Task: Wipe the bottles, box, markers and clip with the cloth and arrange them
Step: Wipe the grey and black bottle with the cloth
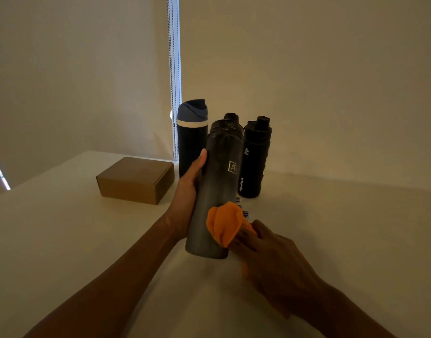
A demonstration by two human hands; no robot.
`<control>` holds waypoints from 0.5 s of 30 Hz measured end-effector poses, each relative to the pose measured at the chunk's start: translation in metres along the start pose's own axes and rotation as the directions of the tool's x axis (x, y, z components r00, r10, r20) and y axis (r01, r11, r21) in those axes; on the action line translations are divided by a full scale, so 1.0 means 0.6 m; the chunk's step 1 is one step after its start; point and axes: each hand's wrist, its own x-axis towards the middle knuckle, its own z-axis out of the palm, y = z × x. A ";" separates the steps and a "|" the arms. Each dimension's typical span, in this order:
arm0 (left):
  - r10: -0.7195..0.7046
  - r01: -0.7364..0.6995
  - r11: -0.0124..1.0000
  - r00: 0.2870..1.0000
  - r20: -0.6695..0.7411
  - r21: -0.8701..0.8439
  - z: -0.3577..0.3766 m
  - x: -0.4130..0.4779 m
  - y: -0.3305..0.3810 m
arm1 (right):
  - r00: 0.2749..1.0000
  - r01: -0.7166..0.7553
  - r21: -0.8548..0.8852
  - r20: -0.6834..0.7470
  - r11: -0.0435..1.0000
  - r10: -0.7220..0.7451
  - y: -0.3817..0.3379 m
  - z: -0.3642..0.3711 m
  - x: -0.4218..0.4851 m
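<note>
One pale table [63,252] fills the lower view, its left edge slanting back to the wall, with broad surface either side of the arms. Box [136,181] sits back left. Grey bottle [217,191] tilts at centre, gripped by the left hand [187,193]. Two dark bottles [256,162] stand close behind it. The right hand [268,254] clutches the cloth [223,223], pressing it on the bottle's lower side.

Dim, warm-toned room; cold daylight leaks through a narrow blind gap [173,76] at the back, hands in deep shadow, edges bowed by wide-angle distortion.
</note>
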 end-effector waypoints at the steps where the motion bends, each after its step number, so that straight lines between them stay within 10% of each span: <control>1: -0.008 0.008 1.000 0.999 0.034 0.013 0.002 -0.002 0.000 | 0.999 -0.030 -0.010 -0.014 1.000 0.030 0.005 0.000 0.003; 9: -0.015 -0.023 0.982 0.979 0.202 0.186 0.023 -0.018 -0.024 | 0.898 -0.385 0.112 -0.183 0.916 0.400 0.077 -0.011 0.014; 15: -0.056 0.010 0.977 0.976 0.208 0.212 0.026 -0.016 -0.041 | 0.846 -0.365 0.328 -0.274 0.871 0.457 0.092 0.002 0.011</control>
